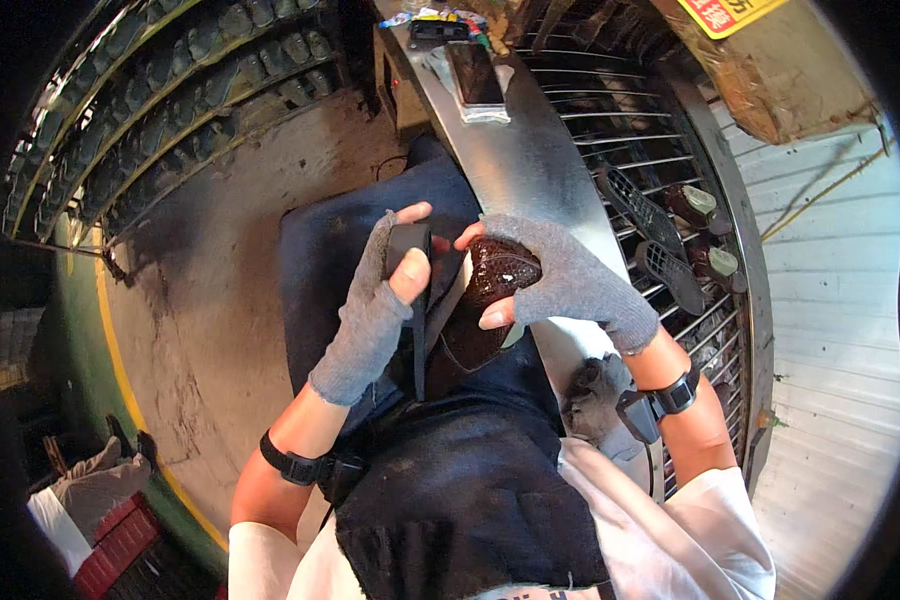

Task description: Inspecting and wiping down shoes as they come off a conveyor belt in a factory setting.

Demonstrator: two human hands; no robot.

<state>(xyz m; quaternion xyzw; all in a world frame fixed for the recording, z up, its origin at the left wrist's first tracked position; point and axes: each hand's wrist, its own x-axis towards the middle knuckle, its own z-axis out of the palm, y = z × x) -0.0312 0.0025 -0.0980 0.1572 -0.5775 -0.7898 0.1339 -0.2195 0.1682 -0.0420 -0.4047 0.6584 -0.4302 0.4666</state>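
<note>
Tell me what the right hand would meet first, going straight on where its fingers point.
Probably the black sole-like piece in the left hand, beyond the brown shoe the right hand holds; depth there is unclear.

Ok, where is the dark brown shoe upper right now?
In the head view, the dark brown shoe upper is just right of centre, in the gloved right hand, beside the black sole in the left hand.

Sole [419,335] left of shoe [502,272], shoe rack [142,128] far left, bench [535,160] at right, more soles [670,278] on barred rack [625,137] beyond
</note>
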